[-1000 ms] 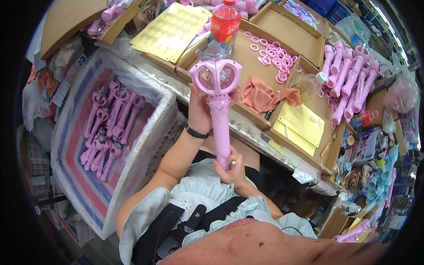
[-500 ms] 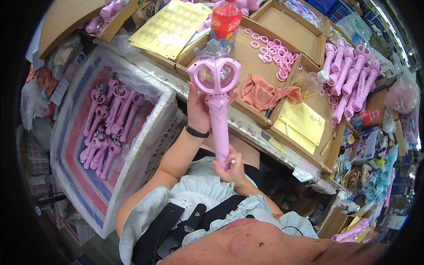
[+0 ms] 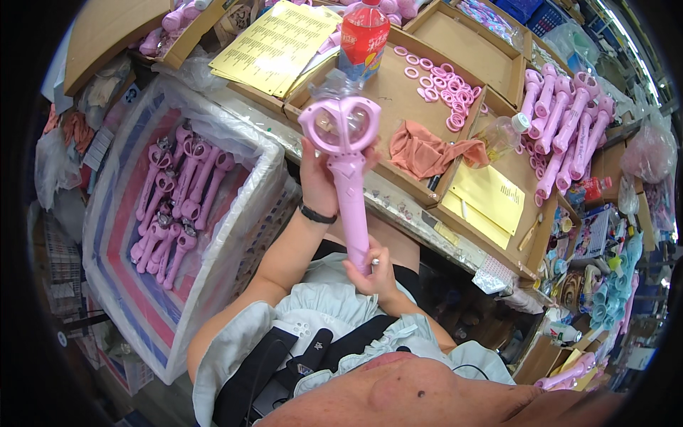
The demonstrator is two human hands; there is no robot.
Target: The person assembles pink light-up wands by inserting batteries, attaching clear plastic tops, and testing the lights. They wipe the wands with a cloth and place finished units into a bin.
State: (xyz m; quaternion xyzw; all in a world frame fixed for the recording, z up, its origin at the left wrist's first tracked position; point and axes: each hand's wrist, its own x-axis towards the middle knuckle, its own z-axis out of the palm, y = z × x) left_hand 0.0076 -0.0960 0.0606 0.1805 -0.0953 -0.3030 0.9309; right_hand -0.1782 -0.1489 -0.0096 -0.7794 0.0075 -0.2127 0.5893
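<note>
Upright before me is a pink toy wand (image 3: 348,196) with a round, clear-windowed head and a silvery crown on top, blurred by motion. My left hand (image 3: 318,181), a dark band at its wrist, is wrapped round the wand's neck from behind, just below the head; some of its fingers are hidden. Lower down, my right hand (image 3: 378,272) grips the bottom end of the handle, and a ring shows on one finger. A red-labelled drink bottle (image 3: 363,43) stands on the bench just beyond the crown.
At left, a plastic-lined crate (image 3: 267,160) holds several similar wands (image 3: 186,178). On the bench, cardboard trays (image 3: 420,181) contain pink rings (image 3: 448,85), an orange cloth (image 3: 420,149) and yellow sheets (image 3: 484,203). Pink handles (image 3: 565,121) are piled at right.
The wand's head has tipped slightly left, and its crown has blurred. My left hand has shifted a little with it; my right hand keeps its hold at the bottom.
</note>
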